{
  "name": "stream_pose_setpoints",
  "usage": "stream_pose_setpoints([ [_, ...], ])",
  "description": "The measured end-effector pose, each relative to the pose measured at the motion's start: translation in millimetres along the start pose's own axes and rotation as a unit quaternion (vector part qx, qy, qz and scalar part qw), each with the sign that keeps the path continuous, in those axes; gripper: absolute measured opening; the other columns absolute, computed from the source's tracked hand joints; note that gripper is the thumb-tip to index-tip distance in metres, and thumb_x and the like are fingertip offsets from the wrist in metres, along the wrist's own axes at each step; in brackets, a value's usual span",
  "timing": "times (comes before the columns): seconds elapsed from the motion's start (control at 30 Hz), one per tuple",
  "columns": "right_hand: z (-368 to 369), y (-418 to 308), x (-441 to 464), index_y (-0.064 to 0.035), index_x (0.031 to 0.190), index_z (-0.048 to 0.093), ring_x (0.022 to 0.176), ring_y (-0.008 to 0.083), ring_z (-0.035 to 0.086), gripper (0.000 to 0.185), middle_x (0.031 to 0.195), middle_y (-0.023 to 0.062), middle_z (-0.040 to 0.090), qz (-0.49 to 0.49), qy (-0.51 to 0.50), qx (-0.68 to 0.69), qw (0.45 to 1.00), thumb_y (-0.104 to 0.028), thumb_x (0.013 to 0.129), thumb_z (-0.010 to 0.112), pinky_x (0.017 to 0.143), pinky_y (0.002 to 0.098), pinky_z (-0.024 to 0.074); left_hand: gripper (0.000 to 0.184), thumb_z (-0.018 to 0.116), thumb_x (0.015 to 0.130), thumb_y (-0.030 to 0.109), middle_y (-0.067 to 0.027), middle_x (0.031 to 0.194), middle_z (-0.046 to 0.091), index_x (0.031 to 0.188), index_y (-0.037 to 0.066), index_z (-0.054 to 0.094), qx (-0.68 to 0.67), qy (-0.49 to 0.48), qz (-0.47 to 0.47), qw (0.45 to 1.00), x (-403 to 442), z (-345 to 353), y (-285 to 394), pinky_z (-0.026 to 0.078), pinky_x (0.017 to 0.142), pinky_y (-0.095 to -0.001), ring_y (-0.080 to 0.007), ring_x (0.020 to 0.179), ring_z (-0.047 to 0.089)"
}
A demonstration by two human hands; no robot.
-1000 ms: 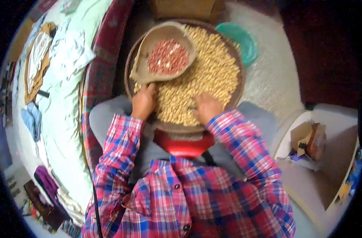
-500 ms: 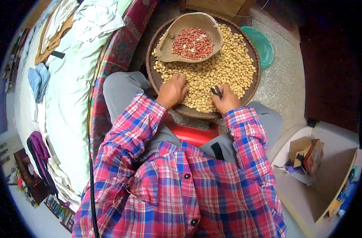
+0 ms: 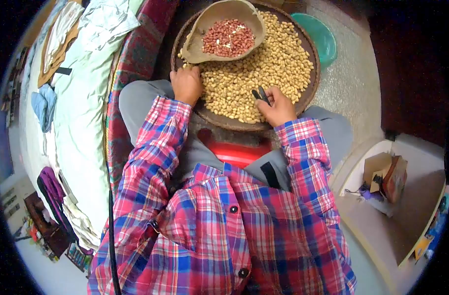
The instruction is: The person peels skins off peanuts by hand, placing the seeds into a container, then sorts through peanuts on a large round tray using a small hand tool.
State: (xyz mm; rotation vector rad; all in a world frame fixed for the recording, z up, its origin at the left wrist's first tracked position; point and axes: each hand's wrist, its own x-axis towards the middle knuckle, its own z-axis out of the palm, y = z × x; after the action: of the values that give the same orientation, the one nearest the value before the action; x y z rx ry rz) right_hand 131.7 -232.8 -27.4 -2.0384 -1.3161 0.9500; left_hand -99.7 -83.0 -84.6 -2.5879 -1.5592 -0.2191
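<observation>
My left hand (image 3: 186,85) is at the left edge of a round woven tray (image 3: 244,127), just below the bowl. Its fingers curl downward, and their tips are hidden, so anything between them cannot be made out. My right hand (image 3: 277,106) grips a small black pliers-like tool (image 3: 261,95) with two prongs, held over the unshelled peanuts (image 3: 234,96) spread across the tray. On the tray's far left side rests a tan, gourd-like bowl (image 3: 192,48) of red shelled peanuts (image 3: 228,38) with a few pale bits among them.
A green plastic basin (image 3: 327,42) stands on the floor right of the tray. Something red (image 3: 239,153) lies between my legs. To the left is a bed (image 3: 82,113) with clothes on it. An open white cabinet (image 3: 376,231) at lower right holds a cardboard box (image 3: 376,164).
My left hand has moved left, from the peanuts to the tray's edge near the bowl. The right hand still grips the black tool. The whole view has shifted slightly.
</observation>
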Motion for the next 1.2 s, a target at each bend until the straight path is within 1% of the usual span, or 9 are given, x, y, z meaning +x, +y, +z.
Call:
stream_pose_setpoints([
  [0.17,4.4,4.1,0.3,-0.0026,0.095,0.058,0.063,0.0109,0.053,0.030,0.073,0.0028,0.060,-0.027,0.033,0.033,0.999,-0.025,0.078,0.071,0.058,0.0271,0.0445,0.006,0.061,0.073,0.013,-0.0095,0.076,0.064,0.078,0.009,0.063,-0.010,-0.030,-0.008,0.999,0.1,-1.7,-2.6,0.036,0.070,-0.0435,-0.0276,0.077,0.059],
  [0.3,4.8,8.7,1.4,-0.0027,0.095,0.058,0.068,0.0215,0.062,0.034,0.077,0.0102,0.064,-0.003,0.028,0.094,0.995,-0.028,0.076,0.070,0.063,0.0346,0.0494,0.008,0.064,0.075,0.013,-0.0110,0.074,0.062,0.076,0.006,0.060,-0.141,0.059,-0.029,0.988,3.7,-16.8,-7.1,0.041,0.070,-0.0443,-0.0265,0.073,0.060],
  [0.37,2.9,6.7,-0.1,-0.0022,0.095,0.058,0.068,0.0185,0.062,0.033,0.077,0.0096,0.064,-0.002,0.031,0.123,0.992,-0.026,0.076,0.070,0.063,0.0325,0.0496,0.012,0.064,0.079,0.011,-0.0110,0.077,0.062,0.074,0.004,0.055,-0.401,-0.035,-0.162,0.901,5.8,-28.5,-12.6,0.047,0.063,-0.0389,-0.0219,0.071,0.062],
  [0.4,3.7,8.4,0.2,-0.0022,0.095,0.058,0.068,0.0185,0.062,0.033,0.077,0.0096,0.064,0.000,0.031,0.125,0.992,-0.026,0.076,0.070,0.063,0.0325,0.0496,0.009,0.059,0.084,0.007,-0.0114,0.085,0.062,0.081,0.003,0.051,-0.579,-0.095,-0.250,0.770,5.1,-22.6,-14.7,0.052,0.058,-0.0324,-0.0190,0.072,0.063],
  [0.5,10.0,14.9,5.0,-0.0019,0.095,0.058,0.067,0.0178,0.061,0.033,0.077,0.0094,0.064,-0.014,0.024,0.158,0.987,-0.027,0.077,0.071,0.063,0.0319,0.0495,0.004,0.051,0.090,0.006,-0.0099,0.085,0.058,0.088,0.004,0.048,-0.722,-0.144,-0.310,0.602,-3.4,-35.1,-11.9,0.055,0.063,-0.0298,-0.0199,0.077,0.063],
  [0.73,11.0,13.0,4.2,-0.0019,0.096,0.058,0.070,0.0193,0.062,0.035,0.080,0.0105,0.065,-0.008,-0.002,0.151,0.988,-0.028,0.077,0.071,0.065,0.0334,0.0498,0.010,0.050,0.086,0.009,-0.0059,0.080,0.055,0.096,0.006,0.049,-0.754,-0.162,-0.345,0.535,-4.5,-29.0,-18.2,0.052,0.061,-0.0304,-0.0194,0.072,0.061],
  [0.87,11.7,10.1,2.3,-0.0018,0.098,0.057,0.071,0.0205,0.063,0.035,0.081,0.0108,0.065,-0.029,-0.005,0.154,0.988,-0.028,0.078,0.070,0.066,0.0336,0.0500,0.016,0.051,0.084,0.012,-0.0045,0.076,0.057,0.098,0.006,0.052,-0.707,-0.163,-0.371,0.580,-0.3,-8.9,-22.0,0.050,0.062,-0.0311,-0.0183,0.071,0.060],
  [0.93,10.8,6.9,2.2,-0.0015,0.098,0.057,0.071,0.0207,0.063,0.035,0.081,0.0109,0.065,-0.031,-0.005,0.148,0.988,-0.028,0.078,0.070,0.066,0.0334,0.0500,0.019,0.057,0.083,0.016,-0.0113,0.077,0.063,0.095,0.001,0.057,-0.419,-0.077,-0.214,0.879,0.7,4.9,-9.7,0.050,0.064,-0.0378,-0.0253,0.072,0.062],
  [1.2,12.6,4.1,0.6,-0.0014,0.098,0.056,0.065,0.0065,0.051,0.027,0.076,0.0013,0.060,-0.016,-0.030,0.135,0.990,-0.016,0.080,0.069,0.059,0.0232,0.0428,0.026,0.067,0.080,0.021,-0.0207,0.086,0.064,0.093,0.001,0.057,-0.230,-0.038,-0.163,0.959,4.8,-4.6,14.9,0.048,0.070,-0.0459,-0.0393,0.081,0.061],
])
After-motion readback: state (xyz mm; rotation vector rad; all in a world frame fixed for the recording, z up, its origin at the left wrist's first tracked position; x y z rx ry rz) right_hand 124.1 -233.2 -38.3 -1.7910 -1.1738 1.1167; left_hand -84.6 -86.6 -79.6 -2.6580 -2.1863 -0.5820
